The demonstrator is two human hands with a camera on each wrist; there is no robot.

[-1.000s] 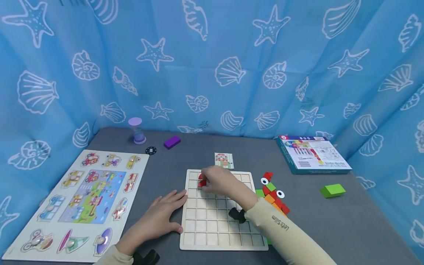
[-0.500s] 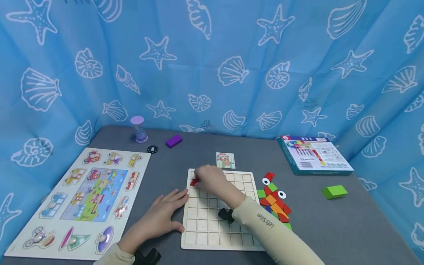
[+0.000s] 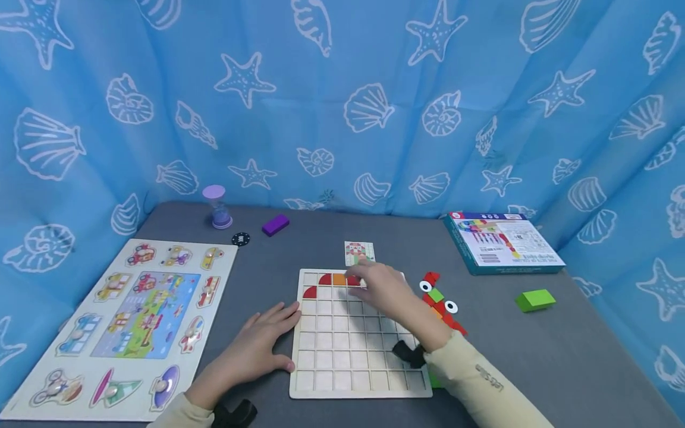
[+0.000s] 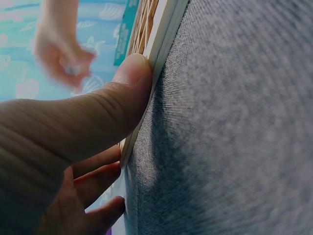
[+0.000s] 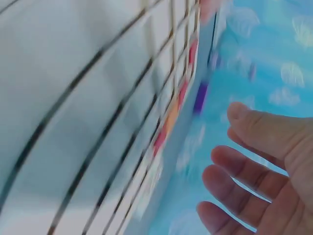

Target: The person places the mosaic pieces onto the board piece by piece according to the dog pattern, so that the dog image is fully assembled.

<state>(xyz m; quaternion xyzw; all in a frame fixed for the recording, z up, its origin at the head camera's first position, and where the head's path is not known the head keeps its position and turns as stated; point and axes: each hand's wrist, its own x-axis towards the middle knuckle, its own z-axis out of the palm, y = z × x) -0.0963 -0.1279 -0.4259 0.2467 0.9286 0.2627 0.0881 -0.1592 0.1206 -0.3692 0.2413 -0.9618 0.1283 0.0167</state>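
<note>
A wooden grid board [image 3: 323, 359] lies in front of me. Its far row bears a rounded red tile [image 3: 324, 279], an orange square tile [image 3: 339, 279] and another red tile [image 3: 352, 280], partly behind my right fingers; one more red tile [image 3: 310, 292] sits in the leftmost cell of the second row. My left hand [image 3: 257, 345] rests on the table with outstretched fingers, thumb and fingertips against the board's left edge. Over the board's far part hovers my right hand [image 3: 386, 291]. In the right wrist view, its fingers [image 5: 227, 188] are loosely bent, with nothing between them.
Beyond the board lies a small pattern card [image 3: 359, 252]. Colourful tiles [image 3: 436, 294] lie along its right side, partly behind my right arm. A vehicle peg puzzle [image 3: 216, 309] is at left; a box [image 3: 511, 268], green block [image 3: 536, 300], purple block [image 3: 275, 225] and sand timer [image 3: 218, 207] stand around.
My right hand held a red tile at the board's upper left; that tile now lies in the second row and the hand has moved right, away from it. My left hand stays put.
</note>
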